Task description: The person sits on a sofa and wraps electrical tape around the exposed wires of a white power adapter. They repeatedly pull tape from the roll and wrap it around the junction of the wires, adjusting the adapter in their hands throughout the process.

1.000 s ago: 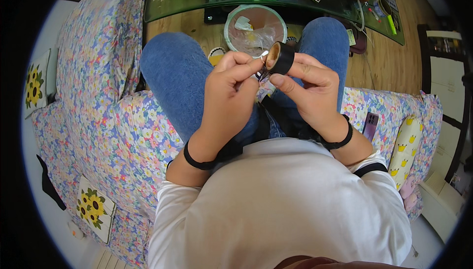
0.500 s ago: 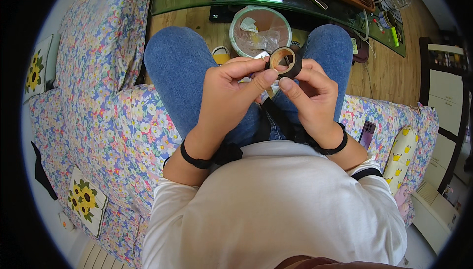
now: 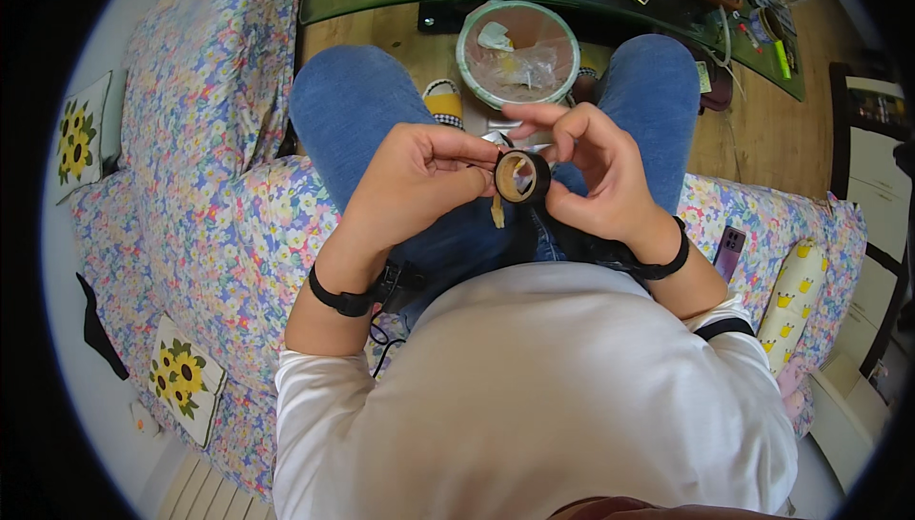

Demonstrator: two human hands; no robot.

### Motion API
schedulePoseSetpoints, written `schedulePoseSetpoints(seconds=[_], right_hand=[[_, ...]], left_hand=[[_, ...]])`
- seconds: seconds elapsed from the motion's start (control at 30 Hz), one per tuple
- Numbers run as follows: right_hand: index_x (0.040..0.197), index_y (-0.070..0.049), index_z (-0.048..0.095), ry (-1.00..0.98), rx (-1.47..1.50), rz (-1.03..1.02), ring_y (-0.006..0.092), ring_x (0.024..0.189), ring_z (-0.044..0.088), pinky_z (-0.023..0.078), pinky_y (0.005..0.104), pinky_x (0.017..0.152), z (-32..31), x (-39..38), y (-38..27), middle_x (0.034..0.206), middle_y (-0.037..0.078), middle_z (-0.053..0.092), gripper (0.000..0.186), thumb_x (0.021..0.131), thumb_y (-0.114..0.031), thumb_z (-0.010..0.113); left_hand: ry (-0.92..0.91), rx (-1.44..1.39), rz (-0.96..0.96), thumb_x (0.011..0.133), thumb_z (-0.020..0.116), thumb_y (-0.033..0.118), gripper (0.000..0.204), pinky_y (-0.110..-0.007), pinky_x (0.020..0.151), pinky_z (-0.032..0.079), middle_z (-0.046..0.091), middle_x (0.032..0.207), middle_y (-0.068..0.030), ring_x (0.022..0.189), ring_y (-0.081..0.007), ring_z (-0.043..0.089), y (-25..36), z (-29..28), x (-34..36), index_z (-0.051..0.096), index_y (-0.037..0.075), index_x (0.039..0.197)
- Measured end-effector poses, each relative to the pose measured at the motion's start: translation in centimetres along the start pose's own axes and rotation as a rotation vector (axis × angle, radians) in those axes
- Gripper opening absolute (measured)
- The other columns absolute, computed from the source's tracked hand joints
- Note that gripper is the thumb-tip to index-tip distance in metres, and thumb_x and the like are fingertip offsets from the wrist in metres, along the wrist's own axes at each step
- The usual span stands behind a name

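Note:
A roll of black tape (image 3: 541, 177) with a tan cardboard core is between my hands, above my lap. My left hand (image 3: 405, 182) is closed at the roll's left edge, thumb and fingers pinching it there. Below that grip hangs a short yellowish strip (image 3: 498, 212); what it belongs to is unclear. On the other side, my right hand (image 3: 610, 172) has its fingers raised and apart, the index stretched leftward. Its thumb is close to the roll's right edge; whether it touches cannot be made out.
A waste bin (image 3: 467, 67) with a liner and scraps stands beyond my knees, beside a yellow slipper (image 3: 444, 103). Farther off is a green glass table (image 3: 381, 0) with assorted items. A phone (image 3: 729, 253) and a crown-patterned bolster (image 3: 794, 301) lie on the flowered sofa (image 3: 257, 263).
The tape roll has come lower and slightly left, its opening turned more toward me. My right fingers have lifted off it and spread. My left hand has shifted left and keeps its pinch.

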State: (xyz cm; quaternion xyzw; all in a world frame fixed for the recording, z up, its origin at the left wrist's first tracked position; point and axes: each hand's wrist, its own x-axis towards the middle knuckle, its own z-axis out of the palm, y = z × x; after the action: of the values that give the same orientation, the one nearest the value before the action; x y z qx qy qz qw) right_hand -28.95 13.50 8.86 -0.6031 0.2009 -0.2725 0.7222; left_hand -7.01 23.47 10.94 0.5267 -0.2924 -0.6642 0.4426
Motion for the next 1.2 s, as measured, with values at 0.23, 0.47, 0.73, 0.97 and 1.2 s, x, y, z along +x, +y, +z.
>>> schedulePoseSetpoints(seconds=[0.23, 0.47, 0.73, 0.97, 1.2], right_hand=[[0.097, -0.002, 0.072, -0.251, -0.653, -0.535, 0.0314, 0.103, 0.069, 0.058, 0.0354, 0.085, 0.2, 1.1, 0.7, 0.136, 0.022, 0.065, 0.029, 0.07, 0.005, 0.075], [0.095, -0.003, 0.068, -0.143, -0.541, -0.35, 0.0219, 0.084, 0.068, 0.058, 0.0333, 0.072, 0.0, 0.1, 0.4, 0.121, 0.012, 0.065, 0.025, 0.072, -0.001, 0.078], [0.098, -0.004, 0.069, -0.103, -0.601, -0.38, 0.0241, 0.082, 0.068, 0.057, 0.0336, 0.069, 0.3, -0.4, -0.1, 0.108, 0.01, 0.065, 0.032, 0.071, -0.005, 0.086], [0.105, -0.004, 0.071, -0.098, -0.697, -0.403, 0.0294, 0.087, 0.069, 0.058, 0.0356, 0.075, 0.8, 0.3, -0.6, 0.108, 0.01, 0.067, 0.039, 0.071, -0.01, 0.088], [0.121, -0.001, 0.067, 0.374, -0.351, -0.61, 0.0245, 0.096, 0.069, 0.056, 0.0365, 0.086, -2.7, 1.2, -7.1, 0.117, 0.013, 0.069, 0.055, 0.074, -0.02, 0.089]], left_hand=[[0.102, 0.193, -0.041, 0.091, 0.07, -0.004, 0.022, -0.021, 0.076, 0.057, 0.077, 0.098, -0.0086, 0.087, -0.008, 0.07, 0.2, -0.3, -1.6, 0.075, -0.01, 0.112], [0.082, 0.145, -0.057, 0.094, 0.076, 0.001, 0.021, -0.021, 0.07, 0.055, 0.076, 0.094, -0.0071, 0.081, -0.0066, 0.068, 0.7, 0.2, -2.6, 0.076, -0.009, 0.113], [0.186, 0.224, 0.001, 0.092, 0.081, 0.005, 0.015, -0.021, 0.062, 0.051, 0.077, 0.089, -0.0053, 0.074, -0.0052, 0.065, -0.1, 0.3, -2.2, 0.079, -0.007, 0.102], [0.354, 0.623, 0.235, 0.092, 0.08, 0.003, 0.011, -0.022, 0.066, 0.05, 0.076, 0.087, -0.0038, 0.076, -0.0058, 0.064, -0.8, 0.3, -2.2, 0.08, -0.001, 0.102], [0.369, 0.911, 0.448, 0.088, 0.079, 0.0, 0.013, -0.028, 0.067, 0.053, 0.075, 0.086, -0.0112, 0.074, -0.0177, 0.07, -1.0, 0.2, -2.2, 0.08, 0.001, 0.101]])
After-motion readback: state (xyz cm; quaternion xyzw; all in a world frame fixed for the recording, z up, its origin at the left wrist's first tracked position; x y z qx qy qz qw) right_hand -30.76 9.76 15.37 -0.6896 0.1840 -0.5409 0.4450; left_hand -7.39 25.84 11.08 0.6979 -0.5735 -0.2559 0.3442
